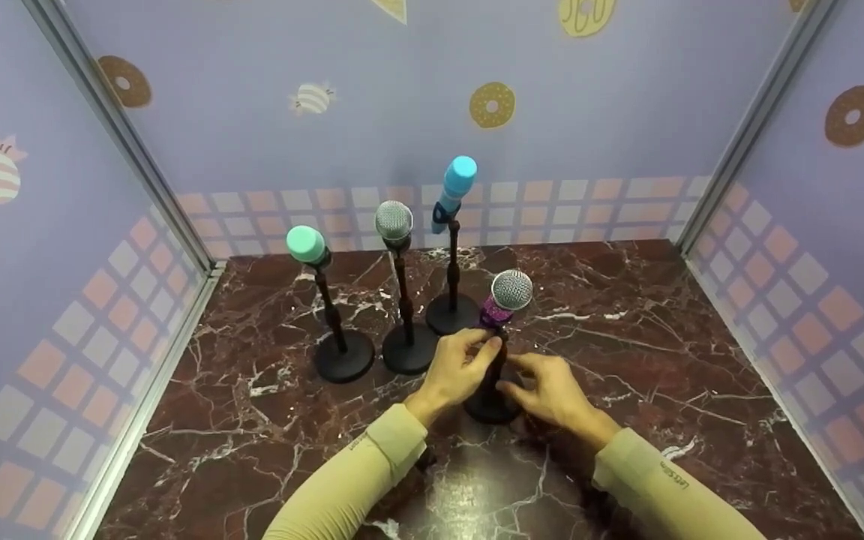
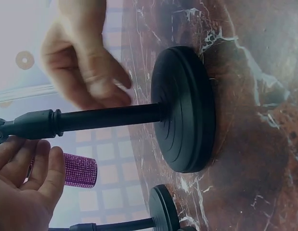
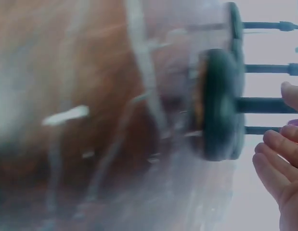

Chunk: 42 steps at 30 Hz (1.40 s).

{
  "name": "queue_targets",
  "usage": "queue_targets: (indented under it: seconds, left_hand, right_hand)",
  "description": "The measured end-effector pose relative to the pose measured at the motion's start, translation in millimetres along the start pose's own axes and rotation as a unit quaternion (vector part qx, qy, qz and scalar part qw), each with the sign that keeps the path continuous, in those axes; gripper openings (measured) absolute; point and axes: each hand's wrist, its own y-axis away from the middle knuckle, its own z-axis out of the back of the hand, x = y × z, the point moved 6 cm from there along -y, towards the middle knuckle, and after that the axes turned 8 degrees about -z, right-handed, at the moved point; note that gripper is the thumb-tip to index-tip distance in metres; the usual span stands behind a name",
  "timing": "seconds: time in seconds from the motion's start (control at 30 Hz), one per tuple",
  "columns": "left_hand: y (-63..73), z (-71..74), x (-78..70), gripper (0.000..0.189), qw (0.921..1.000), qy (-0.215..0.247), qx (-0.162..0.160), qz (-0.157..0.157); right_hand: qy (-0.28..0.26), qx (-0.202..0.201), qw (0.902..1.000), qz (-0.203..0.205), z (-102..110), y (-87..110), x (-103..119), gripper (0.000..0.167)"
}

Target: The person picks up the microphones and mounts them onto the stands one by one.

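Note:
A microphone with a silver mesh head (image 1: 512,289) and a glittery purple body (image 1: 495,313) sits on a short black stand (image 2: 110,117). My left hand (image 1: 460,367) pinches that stand near its top, just under the microphone. In the left wrist view, the fingers (image 2: 43,168) lie against the upper joint and the purple body shows behind them. My right hand (image 1: 552,390) is beside the lower pole, thumb and fingers spread apart around it without a visible grip. The stand's round base (image 2: 185,110) rests flat on the table.
Behind and left stand three more microphones on black stands: mint-topped (image 1: 306,244), silver-headed (image 1: 394,220) and blue (image 1: 460,177), the blue one tilted. The dark red marble-patterned table (image 1: 612,322) is bounded by patterned panels (image 1: 402,135) at the back and both sides.

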Motion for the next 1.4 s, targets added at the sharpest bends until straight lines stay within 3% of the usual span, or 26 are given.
queue_targets:
  seconds: [0.17,0.4,0.67,0.8,1.07,1.4]
  left_hand:
    - [0.2,-1.0,1.4,0.022,0.9998,0.015,0.003,0.013]
    - [-1.8,-4.1,-1.9,0.021,0.9997,0.026,-0.005,0.002]
    - [-2.2,-4.3,-5.1,0.018,0.9990,-0.029,-0.033,0.001]
    - [-2.3,-5.1,-7.8,0.019,0.9975,-0.053,-0.047,-0.003]
    - [-3.3,-5.6,-8.6,0.016,0.9966,-0.050,-0.065,0.006]
    - [-10.8,-1.3,-16.6,0.021,0.9974,-0.015,-0.071,0.002]
  right_hand:
    - [-0.094,-0.024,0.9948,-0.032,11,-6.7,3,0.033]
    - [-0.110,-0.036,0.9926,-0.036,11,-6.8,8,0.034]
    - [-0.197,-0.064,0.9747,-0.083,13,-11.0,12,0.029]
    - [-0.202,-0.082,0.9728,-0.079,12,-12.1,13,0.030]
    - [-0.185,-0.099,0.9766,-0.046,12,-13.5,15,0.029]
    - [-0.181,-0.102,0.9773,-0.042,12,-14.5,15,0.023]
